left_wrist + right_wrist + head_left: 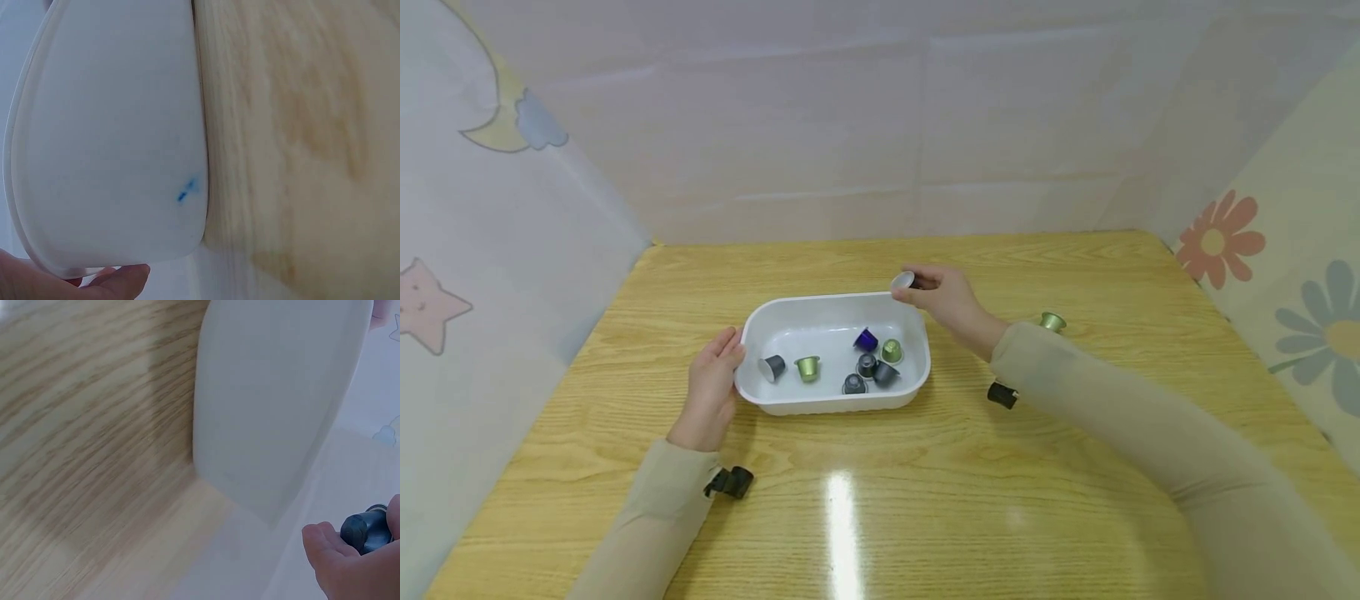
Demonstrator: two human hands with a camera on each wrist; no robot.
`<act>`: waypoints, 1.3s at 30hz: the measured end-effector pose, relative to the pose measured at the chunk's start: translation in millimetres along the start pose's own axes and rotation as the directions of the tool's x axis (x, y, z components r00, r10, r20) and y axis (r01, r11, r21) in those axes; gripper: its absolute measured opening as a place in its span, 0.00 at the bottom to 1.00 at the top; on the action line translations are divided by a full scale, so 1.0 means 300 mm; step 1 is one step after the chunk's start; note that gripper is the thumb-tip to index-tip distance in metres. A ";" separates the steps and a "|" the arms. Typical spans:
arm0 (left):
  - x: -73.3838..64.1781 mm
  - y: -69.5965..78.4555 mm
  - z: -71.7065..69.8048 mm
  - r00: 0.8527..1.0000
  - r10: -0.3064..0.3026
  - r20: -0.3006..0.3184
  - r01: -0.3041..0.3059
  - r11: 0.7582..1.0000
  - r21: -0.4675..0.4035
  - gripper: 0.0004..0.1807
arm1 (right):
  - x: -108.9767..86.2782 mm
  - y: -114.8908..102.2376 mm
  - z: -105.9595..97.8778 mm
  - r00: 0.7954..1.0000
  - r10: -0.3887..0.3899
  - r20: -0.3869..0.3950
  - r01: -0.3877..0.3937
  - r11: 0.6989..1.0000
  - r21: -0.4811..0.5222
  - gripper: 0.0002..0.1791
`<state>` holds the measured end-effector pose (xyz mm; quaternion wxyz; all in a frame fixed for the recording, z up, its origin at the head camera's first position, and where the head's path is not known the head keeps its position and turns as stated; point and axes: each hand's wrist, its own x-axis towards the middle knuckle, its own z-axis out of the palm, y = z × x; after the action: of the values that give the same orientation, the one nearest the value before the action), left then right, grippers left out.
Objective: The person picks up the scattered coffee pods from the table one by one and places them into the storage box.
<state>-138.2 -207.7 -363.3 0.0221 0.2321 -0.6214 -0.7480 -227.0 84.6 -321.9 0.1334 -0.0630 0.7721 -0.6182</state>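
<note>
A white oblong tub (831,405) stands on the wooden table, with several coffee capsules inside. Among them are a blue capsule (866,340), a green capsule (807,368) on the left, another green one (892,351) on the right, and several dark grey ones. My left hand (711,387) grips the tub's left end, fingers at the rim. Over the tub's far right corner, my right hand (946,302) pinches a dark coffee capsule (367,530) between thumb and fingers, its pale lid facing left in the head view.
A green capsule (1052,322) lies on the table (970,517) right of the tub, partly behind the right sleeve. Pale fabric walls (850,125) printed with flowers, a star and a moon surround the table. Each wrist carries a small black camera.
</note>
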 end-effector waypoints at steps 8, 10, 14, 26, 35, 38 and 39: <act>-0.006 0.001 0.000 1.000 0.000 -0.009 0.000 1.000 -0.004 0.29 | 0.007 -0.014 0.049 1.000 0.012 0.020 -0.013 1.000 0.019 0.31; -0.007 0.001 0.001 1.000 -0.003 -0.010 0.003 1.000 -0.002 0.29 | 0.010 -0.017 0.057 0.999 0.018 0.028 -0.019 0.999 0.029 0.31; -0.010 0.003 0.004 1.000 -0.010 -0.014 0.010 1.000 0.003 0.29 | 0.014 -0.024 0.079 0.999 0.028 0.035 -0.028 0.999 0.016 0.31; -0.011 0.002 0.009 1.000 -0.009 -0.005 0.009 1.000 0.004 0.29 | 0.025 -0.011 0.137 0.994 0.061 0.093 -0.062 0.998 0.003 0.30; -0.017 0.002 0.017 1.000 -0.013 0.002 0.013 1.000 0.005 0.29 | 0.027 0.011 0.160 0.987 0.071 0.144 -0.061 0.995 -0.074 0.30; -0.018 0.001 0.018 1.000 -0.014 -0.001 0.014 1.000 0.002 0.29 | 0.026 0.015 0.165 0.986 0.079 0.147 -0.065 0.993 -0.094 0.30; -0.018 0.001 0.019 1.000 -0.013 -0.001 0.013 1.000 0.001 0.29 | 0.026 0.017 0.167 0.986 0.081 0.146 -0.066 0.992 -0.105 0.30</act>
<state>-135.6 -200.9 -360.5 0.0175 0.2365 -0.6204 -0.7476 -220.1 36.8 -337.8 0.2105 -0.0871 0.7915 -0.5671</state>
